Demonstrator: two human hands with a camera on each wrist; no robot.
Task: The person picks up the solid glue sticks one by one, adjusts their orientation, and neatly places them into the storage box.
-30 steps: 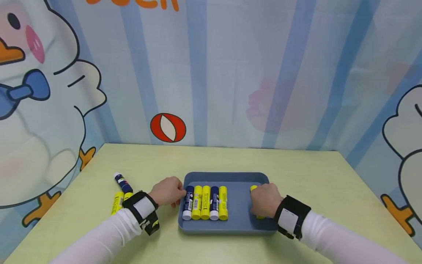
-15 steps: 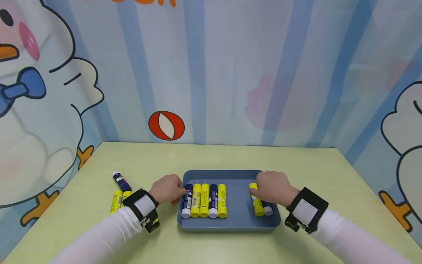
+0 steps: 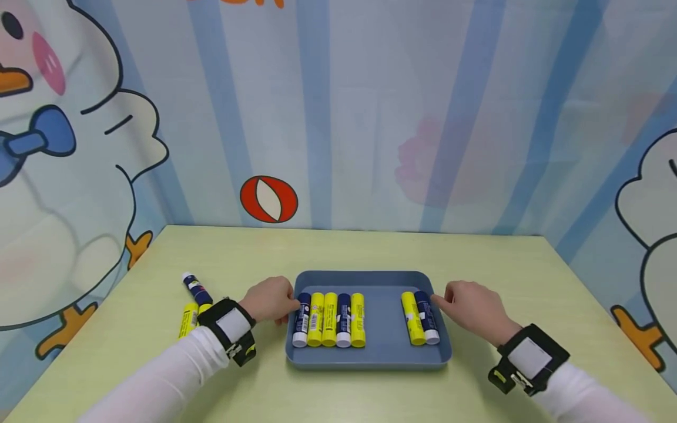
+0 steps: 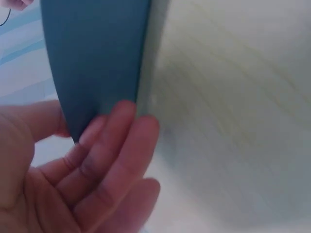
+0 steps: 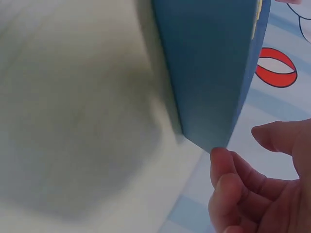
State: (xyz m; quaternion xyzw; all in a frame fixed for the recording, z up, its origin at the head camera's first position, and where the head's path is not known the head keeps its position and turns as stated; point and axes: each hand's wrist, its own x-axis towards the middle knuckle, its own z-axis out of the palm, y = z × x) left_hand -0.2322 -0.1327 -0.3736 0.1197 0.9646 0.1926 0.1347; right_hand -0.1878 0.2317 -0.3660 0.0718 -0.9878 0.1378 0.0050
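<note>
Well off to the left of the tray (image 3: 383, 320), three glue sticks sit on the pale table (image 3: 338, 396): a navy one with a white end (image 3: 197, 289), a yellow one (image 3: 187, 321) nearer the person, and a second yellow one (image 3: 204, 308) mostly hidden behind the left wristband (image 3: 233, 323). Next comes the left hand (image 3: 270, 301) at the tray's left side, pinching its wall, thumb over the rim and fingers along the outside.

Just inside that wall, beside the left hand, five glue sticks lie in a row: navy (image 3: 302, 320), yellow (image 3: 315, 320), yellow (image 3: 329, 320), navy (image 3: 344, 320), yellow (image 3: 357, 320). The bare tray floor follows, then a slightly slanted pair by the right wall, yellow (image 3: 413, 318) and navy (image 3: 426, 317), side by side, closest to the right hand.

That right hand (image 3: 476, 309) is by the tray's right rim, thumb and fingers apart and gripping nothing; I can't tell whether a fingertip touches the tray. The two hands are well apart, the tray between them.
</note>
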